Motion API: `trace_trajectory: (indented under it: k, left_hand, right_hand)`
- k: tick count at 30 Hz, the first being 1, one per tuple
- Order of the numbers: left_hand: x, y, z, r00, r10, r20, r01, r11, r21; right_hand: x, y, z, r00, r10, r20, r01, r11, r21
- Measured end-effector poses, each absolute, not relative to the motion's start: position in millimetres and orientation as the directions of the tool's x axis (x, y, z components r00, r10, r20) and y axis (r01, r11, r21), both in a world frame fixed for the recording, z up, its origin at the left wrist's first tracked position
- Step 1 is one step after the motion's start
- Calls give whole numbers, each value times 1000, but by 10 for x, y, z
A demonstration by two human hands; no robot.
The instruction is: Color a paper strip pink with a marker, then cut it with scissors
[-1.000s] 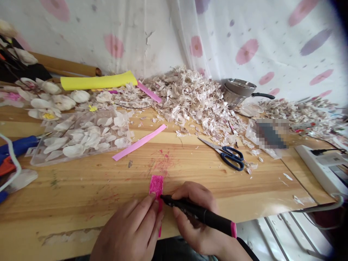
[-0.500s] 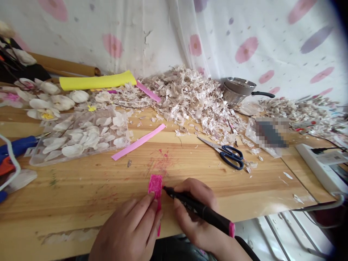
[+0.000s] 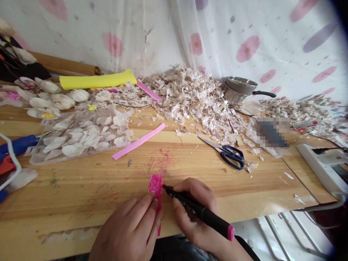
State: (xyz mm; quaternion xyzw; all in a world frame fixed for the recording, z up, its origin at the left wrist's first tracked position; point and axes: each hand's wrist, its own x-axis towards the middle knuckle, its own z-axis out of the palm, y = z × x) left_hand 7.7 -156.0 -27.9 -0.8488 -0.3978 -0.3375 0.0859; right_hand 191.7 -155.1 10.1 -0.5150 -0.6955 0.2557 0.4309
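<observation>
Black marker [image 3: 198,212] tip shifted farther along the flimsy pink crepe strip [image 3: 155,185]; my left hand [image 3: 127,228] pinches its near end, right hand [image 3: 195,214] grips the marker.

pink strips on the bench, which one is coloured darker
The short strip pinched by the left hand: it is streaky deep magenta, while the long strip on the bare wood and the one by the petal pile stay smooth pale pink.

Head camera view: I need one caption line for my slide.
Left hand holds a pink paper strip; right hand holds a black marker at its edge.
</observation>
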Motion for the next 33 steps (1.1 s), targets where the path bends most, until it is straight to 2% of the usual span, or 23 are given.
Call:
trace_trajectory:
  k: [2,6,9,13,17,22,26,30,33]
  left_hand:
    - [78,-1562,-279,450,617,646,736,-666,124]
    - [76,-1558,-284,451,616,645,737,-665,120]
    - [72,-1554,-288,464,614,638,728,-675,119]
    - [83,-1549,-276,462,624,630,728,-673,132]
    - [88,-1548,-264,452,617,645,729,-672,132]
    - [63,-1554,-292,467,617,634,716,-684,138]
    - [66,-1562,-317,461,625,630,721,-677,144]
    - [78,-1566,-310,446,636,629,741,-657,138]
    - [72,-1562,-302,459,625,632,741,-661,116]
  right_hand:
    - [1918,-1556,80,-72,937,341,509,328,-796]
    - [1923,-1557,47,-136,929,344,475,366,-801]
    - [1928,-1562,36,-74,928,365,508,350,-787]
    - [1929,-1573,40,-166,922,351,462,387,-798]
    - [1921,-1574,49,-89,930,355,518,348,-781]
    - [1916,-1583,35,-151,919,364,476,390,-788]
    - [1926,-1588,27,-65,923,378,521,355,-777]
    - [1926,-1562,19,-248,898,364,415,438,-797]
    - [1917,-1544,-2,-185,923,336,440,384,-812]
